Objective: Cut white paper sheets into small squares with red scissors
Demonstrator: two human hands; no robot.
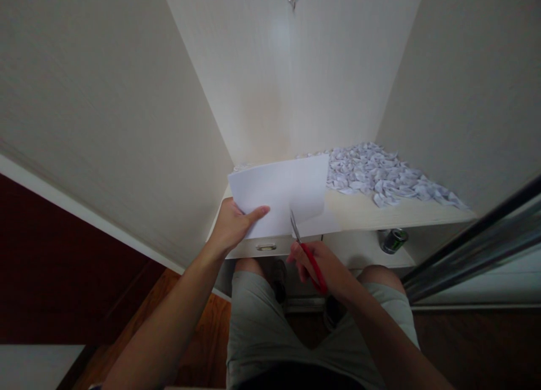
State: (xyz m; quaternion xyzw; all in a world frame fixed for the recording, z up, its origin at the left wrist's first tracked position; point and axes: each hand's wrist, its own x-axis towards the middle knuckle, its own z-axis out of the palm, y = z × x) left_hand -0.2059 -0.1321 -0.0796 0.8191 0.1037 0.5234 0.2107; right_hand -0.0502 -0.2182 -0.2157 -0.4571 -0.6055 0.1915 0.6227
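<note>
My left hand point(233, 222) grips a white sheet of paper point(270, 187) by its lower left part, the thumb lying on top. The sheet is held tilted above the pale shelf. In my right hand point(323, 266) is a pair of scissors point(310, 260) with red handles, my fingers around the handles. Its blades reach into the paper from the near edge, and a cut runs up from there. Right of the blades, the cut part of the sheet bends away from the rest. The far side of the paper hides some of the shelf.
Many crumpled or twisted white paper pieces point(372, 173) are heaped along the back and right of the shelf point(359, 207). A dark can point(394, 240) lies in the compartment below. A drawer handle point(266, 247) sits under the shelf edge. Side panels stand left and right.
</note>
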